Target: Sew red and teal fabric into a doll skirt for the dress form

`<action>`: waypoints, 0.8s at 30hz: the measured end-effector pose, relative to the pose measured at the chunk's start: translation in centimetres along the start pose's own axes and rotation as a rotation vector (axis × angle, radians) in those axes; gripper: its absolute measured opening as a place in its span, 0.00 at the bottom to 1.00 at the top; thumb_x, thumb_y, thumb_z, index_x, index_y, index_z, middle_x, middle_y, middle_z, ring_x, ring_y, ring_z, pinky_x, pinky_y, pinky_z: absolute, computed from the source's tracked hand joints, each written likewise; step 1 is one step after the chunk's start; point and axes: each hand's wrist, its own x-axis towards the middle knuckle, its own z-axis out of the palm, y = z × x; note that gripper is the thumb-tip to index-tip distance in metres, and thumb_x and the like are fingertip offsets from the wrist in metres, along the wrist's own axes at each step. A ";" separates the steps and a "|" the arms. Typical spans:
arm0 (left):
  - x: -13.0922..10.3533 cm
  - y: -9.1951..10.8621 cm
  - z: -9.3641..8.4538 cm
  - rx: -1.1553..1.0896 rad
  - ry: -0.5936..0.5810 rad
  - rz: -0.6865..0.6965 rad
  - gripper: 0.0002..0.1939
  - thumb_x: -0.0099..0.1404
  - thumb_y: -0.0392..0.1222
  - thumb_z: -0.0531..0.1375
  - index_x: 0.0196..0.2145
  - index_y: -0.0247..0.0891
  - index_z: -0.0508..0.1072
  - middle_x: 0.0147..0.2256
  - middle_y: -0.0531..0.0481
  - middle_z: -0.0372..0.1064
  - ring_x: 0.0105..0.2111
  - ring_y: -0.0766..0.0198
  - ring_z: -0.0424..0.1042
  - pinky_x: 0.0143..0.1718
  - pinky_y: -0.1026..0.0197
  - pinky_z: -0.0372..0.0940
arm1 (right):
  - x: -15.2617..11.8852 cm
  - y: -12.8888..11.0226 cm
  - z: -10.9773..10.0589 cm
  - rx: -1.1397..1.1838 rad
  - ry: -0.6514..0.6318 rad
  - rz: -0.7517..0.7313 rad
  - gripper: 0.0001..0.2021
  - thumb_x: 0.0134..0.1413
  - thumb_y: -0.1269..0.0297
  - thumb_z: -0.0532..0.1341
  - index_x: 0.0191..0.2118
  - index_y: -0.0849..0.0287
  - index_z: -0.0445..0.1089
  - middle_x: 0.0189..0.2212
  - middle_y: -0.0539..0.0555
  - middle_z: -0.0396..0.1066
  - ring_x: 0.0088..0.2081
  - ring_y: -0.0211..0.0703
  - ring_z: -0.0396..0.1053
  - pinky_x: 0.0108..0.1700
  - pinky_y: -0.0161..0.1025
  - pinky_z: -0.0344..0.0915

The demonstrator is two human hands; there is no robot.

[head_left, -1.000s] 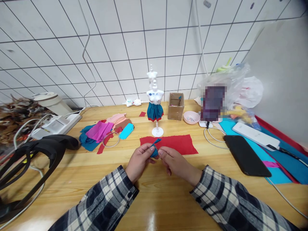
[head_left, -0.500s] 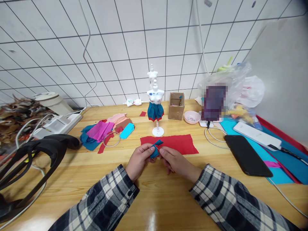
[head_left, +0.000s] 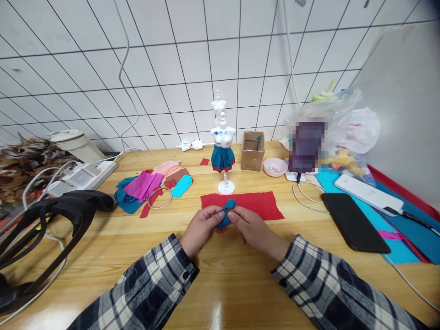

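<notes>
Between my hands is a small piece of teal cloth (head_left: 224, 221), with one end sticking up past the fingertips. My left hand (head_left: 202, 228) pinches its left side between thumb and fingers. On the other side, my right hand (head_left: 252, 228) has thumb and finger closed at the cloth's right edge; anything thin between them is too small to make out. A flat red cloth (head_left: 264, 205) lies just beyond my hands. Behind it stands a small white mannequin (head_left: 223, 135) wearing a teal skirt (head_left: 222, 158) with a red hem.
Fabric scraps (head_left: 142, 185) and a hoop (head_left: 160, 207) lie left, near a black headset (head_left: 79, 215) and a power strip (head_left: 103, 174). Behind are a cardboard box (head_left: 252, 158) and a pink bowl (head_left: 275, 173). At right are a black phone (head_left: 354, 222) and a white power bank (head_left: 367, 192).
The teal cloth has been folded or turned, and its upper end now looks rounder. My right fingertips have come nearer to my left ones.
</notes>
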 end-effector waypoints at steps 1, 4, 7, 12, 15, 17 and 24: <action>0.0 0.0 0.0 0.006 0.001 0.002 0.17 0.57 0.51 0.67 0.32 0.34 0.73 0.28 0.52 0.68 0.27 0.69 0.65 0.28 0.66 0.61 | 0.0 0.0 0.0 -0.004 0.004 -0.003 0.16 0.65 0.52 0.50 0.42 0.57 0.68 0.27 0.48 0.65 0.19 0.32 0.59 0.19 0.31 0.60; -0.1 0.2 0.1 0.016 0.005 0.012 0.17 0.57 0.52 0.67 0.32 0.34 0.73 0.28 0.52 0.68 0.27 0.69 0.65 0.28 0.66 0.61 | -0.1 0.0 0.0 -0.015 0.012 -0.003 0.15 0.65 0.52 0.51 0.42 0.57 0.67 0.28 0.49 0.66 0.20 0.33 0.61 0.18 0.31 0.61; -0.1 0.2 0.1 0.016 0.008 0.020 0.17 0.57 0.52 0.67 0.32 0.34 0.73 0.28 0.52 0.68 0.27 0.69 0.65 0.28 0.66 0.61 | -0.1 0.0 0.1 -0.009 0.013 -0.001 0.15 0.64 0.50 0.51 0.41 0.56 0.66 0.29 0.49 0.66 0.19 0.33 0.62 0.17 0.31 0.61; -0.1 -0.2 0.4 0.029 0.024 0.033 0.16 0.57 0.52 0.67 0.32 0.34 0.74 0.28 0.52 0.68 0.28 0.68 0.65 0.29 0.66 0.62 | 0.0 0.2 0.3 0.006 0.065 -0.028 0.17 0.65 0.49 0.49 0.32 0.55 0.61 0.25 0.46 0.61 0.17 0.33 0.62 0.16 0.31 0.60; -0.1 0.0 0.3 0.070 0.051 0.052 0.17 0.57 0.53 0.66 0.32 0.35 0.73 0.28 0.52 0.69 0.28 0.67 0.66 0.31 0.65 0.63 | 0.5 0.5 -0.5 0.023 0.155 -0.026 0.17 0.65 0.49 0.48 0.30 0.55 0.58 0.21 0.44 0.56 0.18 0.34 0.61 0.18 0.31 0.61; 0.2 0.8 -0.6 0.162 0.115 0.089 0.18 0.57 0.54 0.65 0.34 0.35 0.74 0.28 0.52 0.69 0.27 0.67 0.66 0.31 0.64 0.63 | 0.8 0.7 -1.9 -0.048 0.254 -0.016 0.18 0.65 0.48 0.47 0.31 0.55 0.59 0.22 0.45 0.59 0.20 0.36 0.63 0.20 0.32 0.62; 1.1 4.1 -7.8 1.120 0.528 0.272 0.18 0.66 0.48 0.53 0.48 0.39 0.75 0.43 0.43 0.74 0.43 0.52 0.70 0.46 0.52 0.63 | 1.9 1.2 -7.7 -0.878 0.454 0.049 0.20 0.60 0.55 0.57 0.57 0.49 0.67 0.43 0.55 0.77 0.43 0.50 0.73 0.41 0.40 0.65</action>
